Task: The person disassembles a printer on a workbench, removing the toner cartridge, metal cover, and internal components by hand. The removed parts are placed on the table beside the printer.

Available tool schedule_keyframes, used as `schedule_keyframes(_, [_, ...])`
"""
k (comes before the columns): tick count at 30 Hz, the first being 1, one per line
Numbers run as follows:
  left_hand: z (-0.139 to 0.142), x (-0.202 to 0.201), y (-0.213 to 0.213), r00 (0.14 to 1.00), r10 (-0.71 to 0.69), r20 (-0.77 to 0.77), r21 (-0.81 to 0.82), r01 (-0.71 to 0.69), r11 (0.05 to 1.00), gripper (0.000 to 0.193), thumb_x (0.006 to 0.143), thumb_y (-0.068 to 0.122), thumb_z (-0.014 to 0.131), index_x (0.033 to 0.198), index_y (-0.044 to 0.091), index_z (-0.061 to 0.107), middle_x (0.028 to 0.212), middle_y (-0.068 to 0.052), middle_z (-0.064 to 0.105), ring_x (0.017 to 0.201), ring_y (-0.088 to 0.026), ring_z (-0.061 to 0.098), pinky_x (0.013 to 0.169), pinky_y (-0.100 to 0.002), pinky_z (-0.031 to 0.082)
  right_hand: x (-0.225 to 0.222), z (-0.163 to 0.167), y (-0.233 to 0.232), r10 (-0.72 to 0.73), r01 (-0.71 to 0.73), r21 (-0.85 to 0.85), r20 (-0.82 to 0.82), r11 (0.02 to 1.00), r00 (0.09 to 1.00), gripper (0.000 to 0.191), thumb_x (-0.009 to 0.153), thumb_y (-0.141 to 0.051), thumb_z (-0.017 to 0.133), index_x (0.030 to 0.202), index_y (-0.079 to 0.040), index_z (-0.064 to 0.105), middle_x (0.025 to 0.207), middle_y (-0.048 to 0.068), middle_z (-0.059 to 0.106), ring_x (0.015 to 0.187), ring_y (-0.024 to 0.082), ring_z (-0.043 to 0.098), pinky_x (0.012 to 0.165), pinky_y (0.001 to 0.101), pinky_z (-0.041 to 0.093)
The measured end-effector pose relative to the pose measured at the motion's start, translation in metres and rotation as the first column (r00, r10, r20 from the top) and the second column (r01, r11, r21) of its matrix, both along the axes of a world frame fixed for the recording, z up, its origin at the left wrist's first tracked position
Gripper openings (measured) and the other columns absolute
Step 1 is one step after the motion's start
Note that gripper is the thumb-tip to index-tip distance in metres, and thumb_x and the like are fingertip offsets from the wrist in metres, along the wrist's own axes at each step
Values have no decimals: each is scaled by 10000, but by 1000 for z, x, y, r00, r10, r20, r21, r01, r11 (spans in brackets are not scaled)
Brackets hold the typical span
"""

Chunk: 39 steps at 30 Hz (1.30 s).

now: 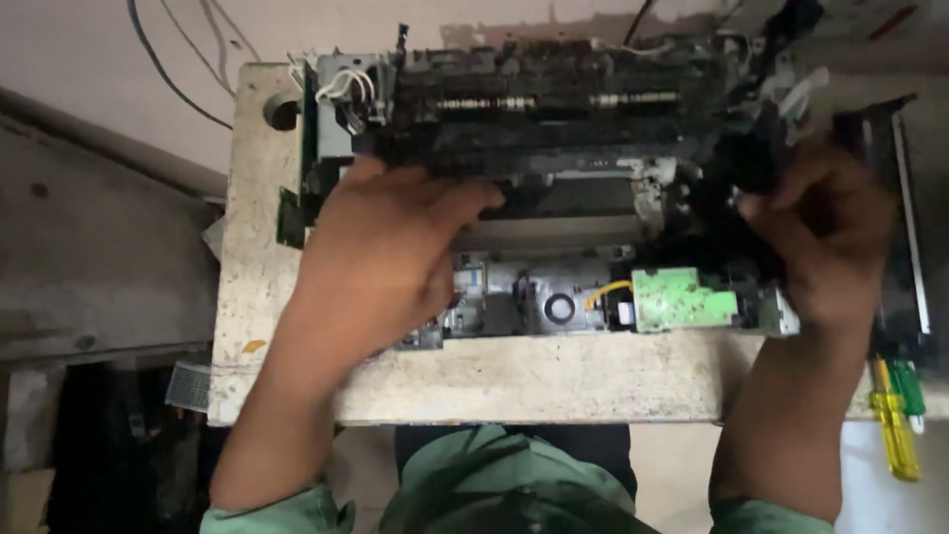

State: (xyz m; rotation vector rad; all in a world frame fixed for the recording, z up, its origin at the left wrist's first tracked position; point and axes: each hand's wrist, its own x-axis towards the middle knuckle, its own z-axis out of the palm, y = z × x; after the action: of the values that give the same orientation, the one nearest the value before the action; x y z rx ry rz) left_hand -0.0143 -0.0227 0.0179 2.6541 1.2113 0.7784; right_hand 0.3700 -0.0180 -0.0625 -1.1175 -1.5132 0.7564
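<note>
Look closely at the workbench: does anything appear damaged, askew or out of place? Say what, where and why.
The printer sits with its covers off, rollers, wires and a green circuit board exposed. The left hand rests on its middle, the right hand grips its right end. Two screwdrivers overhang the worn table at its right edge.

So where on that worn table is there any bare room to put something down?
A bare strip of the table runs along its near edge, in front of the opened printer and green circuit board. Another runs down the left edge beside the left hand. The right side is crowded: right hand, black panel, yellow and green screwdrivers.
</note>
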Motion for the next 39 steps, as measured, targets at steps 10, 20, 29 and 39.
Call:
schedule_keyframes(10, [4,-2,0,1000,0,30,-45,1,999,546,667,25,655,1212,56,658,1001,-100,723,954,-315,642,858,-443,435,-9,8,-6,-14,14,-24,31,1000,999,253,902,113,685,832,-51,505,824,3,488,745,90,403,706,219,303])
schedule_keyframes(20, [3,2,7,999,19,-43,-135,-25,990,549,638,66,665,1187,66,686,961,-80,714,937,-299,633,839,-450,433,-19,18,-10,-84,85,-81,11,993,996,256,900,124,682,851,-60,510,844,-2,510,782,81,446,756,208,348])
schedule_keyframes(29, [1,6,10,995,47,-83,-167,-60,984,502,682,127,640,1180,93,695,999,-67,737,847,-293,637,787,-443,430,-25,21,-14,-222,219,-163,-3,962,975,238,881,136,705,922,-35,546,846,-4,549,785,64,503,758,195,394])
schedule_keyframes(39, [9,11,12,995,-4,-102,-95,-6,995,413,737,163,578,1123,80,699,982,-104,735,832,-315,640,784,-453,422,-25,26,-14,-161,151,-191,-38,970,986,222,898,103,716,959,-43,560,866,1,559,745,52,490,688,190,369])
